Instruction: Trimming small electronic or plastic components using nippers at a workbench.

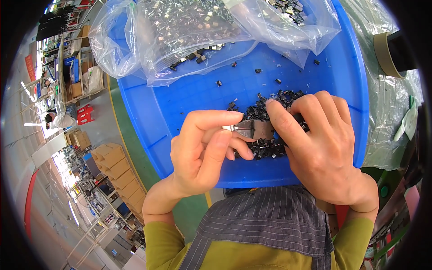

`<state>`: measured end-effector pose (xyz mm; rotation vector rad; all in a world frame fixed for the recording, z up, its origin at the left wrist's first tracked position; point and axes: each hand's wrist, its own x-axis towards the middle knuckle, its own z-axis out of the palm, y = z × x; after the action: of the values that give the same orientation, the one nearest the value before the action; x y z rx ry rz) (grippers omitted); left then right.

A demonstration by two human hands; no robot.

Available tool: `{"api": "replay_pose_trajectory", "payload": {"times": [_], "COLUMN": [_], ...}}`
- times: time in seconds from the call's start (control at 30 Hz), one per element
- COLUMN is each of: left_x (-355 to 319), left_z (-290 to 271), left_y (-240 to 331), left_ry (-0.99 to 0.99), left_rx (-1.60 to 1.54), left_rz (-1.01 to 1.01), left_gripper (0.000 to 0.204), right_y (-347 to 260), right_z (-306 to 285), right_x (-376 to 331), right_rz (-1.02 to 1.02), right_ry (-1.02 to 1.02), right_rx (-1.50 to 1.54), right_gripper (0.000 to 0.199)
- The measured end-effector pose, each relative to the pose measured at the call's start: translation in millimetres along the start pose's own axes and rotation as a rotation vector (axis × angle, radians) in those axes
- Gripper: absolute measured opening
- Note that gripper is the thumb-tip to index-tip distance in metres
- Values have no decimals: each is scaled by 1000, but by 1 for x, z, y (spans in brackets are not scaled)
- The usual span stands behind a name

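Cutters: small flush cutters (254, 129) sat between both hands, over the near part of the blue tray (189, 99), just above the pile of small black parts (270, 146).
Right hand: right hand (321, 148) was wrapped shut on the cutters' handles; index finger lay along the top of the head. Handles were mostly hidden under the palm.
Left hand: left hand (202, 148) was pinched, thumb and fingers closed at the cutter tips on something tiny and pale; could not tell what it was.
Jaws: looked nearly closed, blurred at that size.
Risk 1: left fingertips (234, 118) touched the blades; a squeeze with a small slip would likely nick skin.
Risk 2: trimmed bit could fly off, since nothing shielded the tips; it would land among loose parts (256, 70) and be hard to pick out.
Risk 3: pinched piece was very small; a loose grip would drop it into the pile, where it would probably be lost.
Risk 4: clear plastic bags (189, 31) of parts lay open-mouthed at the tray's far side; a nudge to the tray could spill more.
Risk 5: tray overhung the person's lap; leaning on the rim could tip it.
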<state>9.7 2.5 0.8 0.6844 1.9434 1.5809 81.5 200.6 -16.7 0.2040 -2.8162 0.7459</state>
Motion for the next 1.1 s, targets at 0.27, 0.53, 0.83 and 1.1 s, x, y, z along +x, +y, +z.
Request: {"api": "replay_pose_trajectory", "payload": {"times": [0.27, 0.53, 0.83, 1.1], "left_x": [0, 1, 0, -1], "left_z": [2, 0, 2, -2], "left_y": [2, 4, 6, 3], "left_ry": [29, -22, -29, -53], "left_rx": [18, 142, 154, -56], "left_rz": [-10, 9, -26, 6], "left_gripper": [23, 21, 21, 23], "right_y": [0, 0, -1, 0], "right_z": [1, 3, 0, -4], "right_x": [-1, 0, -2, -3], "right_rz": [10, -12, 2, 64], "right_ry": [-7, 35, -13, -72], "right_rx": [36, -17, 33, 184], "right_gripper": [46, 41, 44, 53]}}
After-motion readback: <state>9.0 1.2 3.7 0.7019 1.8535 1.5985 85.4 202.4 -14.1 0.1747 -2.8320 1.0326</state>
